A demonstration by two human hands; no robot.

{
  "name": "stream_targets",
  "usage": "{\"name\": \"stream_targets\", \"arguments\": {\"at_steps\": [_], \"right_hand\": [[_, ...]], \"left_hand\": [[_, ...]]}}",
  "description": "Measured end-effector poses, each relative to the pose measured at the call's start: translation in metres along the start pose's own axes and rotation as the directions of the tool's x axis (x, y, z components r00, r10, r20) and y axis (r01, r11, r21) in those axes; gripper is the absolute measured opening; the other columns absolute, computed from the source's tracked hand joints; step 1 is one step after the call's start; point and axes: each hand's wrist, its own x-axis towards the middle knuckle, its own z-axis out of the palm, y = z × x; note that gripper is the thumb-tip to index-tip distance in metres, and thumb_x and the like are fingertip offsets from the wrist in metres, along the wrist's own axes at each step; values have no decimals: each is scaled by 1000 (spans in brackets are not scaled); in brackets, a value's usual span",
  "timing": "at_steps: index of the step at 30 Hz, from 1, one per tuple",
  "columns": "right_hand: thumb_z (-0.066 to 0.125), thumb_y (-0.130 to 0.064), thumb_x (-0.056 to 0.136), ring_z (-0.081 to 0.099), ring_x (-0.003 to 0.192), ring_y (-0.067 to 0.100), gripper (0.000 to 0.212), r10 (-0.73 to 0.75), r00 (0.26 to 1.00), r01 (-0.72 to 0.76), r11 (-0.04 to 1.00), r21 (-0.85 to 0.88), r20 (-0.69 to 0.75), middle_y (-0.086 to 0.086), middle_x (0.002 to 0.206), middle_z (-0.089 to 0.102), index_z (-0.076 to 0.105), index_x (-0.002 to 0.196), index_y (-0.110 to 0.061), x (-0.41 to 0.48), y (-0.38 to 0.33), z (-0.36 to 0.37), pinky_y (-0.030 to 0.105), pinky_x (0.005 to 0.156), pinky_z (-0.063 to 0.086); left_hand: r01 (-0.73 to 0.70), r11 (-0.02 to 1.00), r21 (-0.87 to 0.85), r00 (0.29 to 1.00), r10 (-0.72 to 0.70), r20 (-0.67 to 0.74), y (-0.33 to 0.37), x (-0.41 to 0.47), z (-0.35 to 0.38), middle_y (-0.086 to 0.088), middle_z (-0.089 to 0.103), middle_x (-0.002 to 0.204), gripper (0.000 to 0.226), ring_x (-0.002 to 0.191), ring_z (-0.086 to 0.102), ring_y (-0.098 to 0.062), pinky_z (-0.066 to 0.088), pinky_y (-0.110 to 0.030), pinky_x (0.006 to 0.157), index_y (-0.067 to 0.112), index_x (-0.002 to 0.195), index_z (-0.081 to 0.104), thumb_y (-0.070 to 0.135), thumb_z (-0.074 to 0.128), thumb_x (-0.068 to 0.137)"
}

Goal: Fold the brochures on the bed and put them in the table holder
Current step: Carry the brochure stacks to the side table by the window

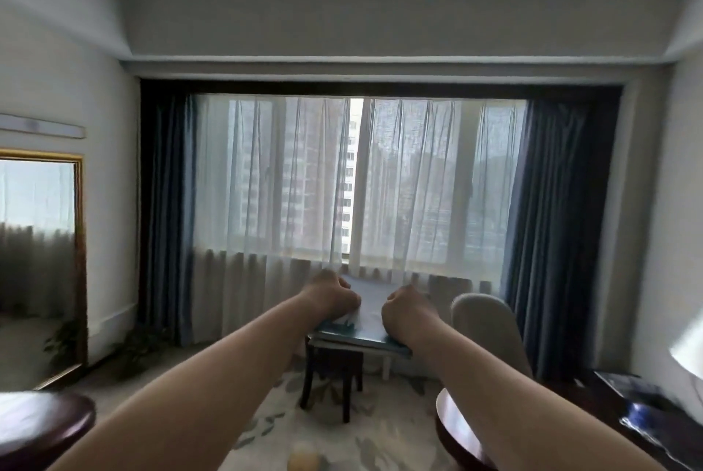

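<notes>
Both arms reach straight out in front of me, at window height. My left hand [333, 293] and my right hand [407, 307] grip the two sides of a stack of brochures [367, 303], held flat in the air between them. The stack shows a white top sheet and a teal lower edge with white pages under it. Fingers of both hands are curled round the stack's edges. No bed and no table holder can be made out in this view.
A dark wooden stool [331, 375] stands on the patterned carpet below the stack. A pale upholstered chair [487, 330] is to the right, with a round dark table [456, 428] near it. Another round table edge [42, 428] and a gold-framed mirror [78, 261] are on the left. Sheer and dark blue curtains cover the window ahead.
</notes>
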Motion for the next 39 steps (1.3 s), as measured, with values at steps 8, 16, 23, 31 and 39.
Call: {"name": "stream_targets", "arguments": {"at_steps": [8, 16, 23, 31, 39], "right_hand": [[47, -7, 94, 67, 95, 23, 20, 50, 999, -48, 995, 90, -19, 8, 97, 68, 61, 86, -19, 93, -6, 27, 30, 89, 56], [55, -11, 95, 63, 115, 21, 26, 85, 991, -76, 993, 87, -99, 7, 123, 64, 69, 116, -12, 187, -32, 58, 22, 84, 48], [51, -5, 93, 67, 99, 25, 22, 90, 992, -81, 991, 107, -87, 13, 110, 69, 69, 105, -4, 279, -14, 68, 24, 75, 49], [48, -7, 94, 60, 79, 22, 20, 68, 997, -64, 995, 78, -46, 8, 96, 68, 68, 96, -9, 417, 25, 87, 27, 65, 47], [42, -8, 94, 72, 88, 27, 28, 17, 1000, -17, 992, 125, 5, 13, 101, 71, 69, 100, -4, 569, 50, 101, 34, 75, 60]], "left_hand": [[-56, 998, -42, 997, 58, 58, -32, 94, -18, -1, 72, 109, 25, 98, 69, -11, 51, -11, 64, 17, 111, 73, 28, 77, 89], [-108, 994, 24, 993, 109, -34, -49, 212, -13, -2, 76, 89, 10, 81, 73, -14, 61, -27, 79, 22, 84, 73, 29, 72, 91], [-119, 990, 77, 993, 119, -7, -60, 312, 19, -4, 69, 75, 23, 67, 62, -14, 56, -27, 69, 8, 87, 76, 27, 65, 94], [-65, 985, 161, 997, 69, -19, -58, 441, 60, -1, 53, 68, 20, 63, 50, -14, 45, -25, 60, 18, 75, 59, 25, 64, 93], [39, 971, 234, 995, -16, -101, -57, 582, 92, 7, 50, 57, 24, 51, 46, -7, 33, -17, 45, 22, 64, 55, 24, 62, 87]]}}
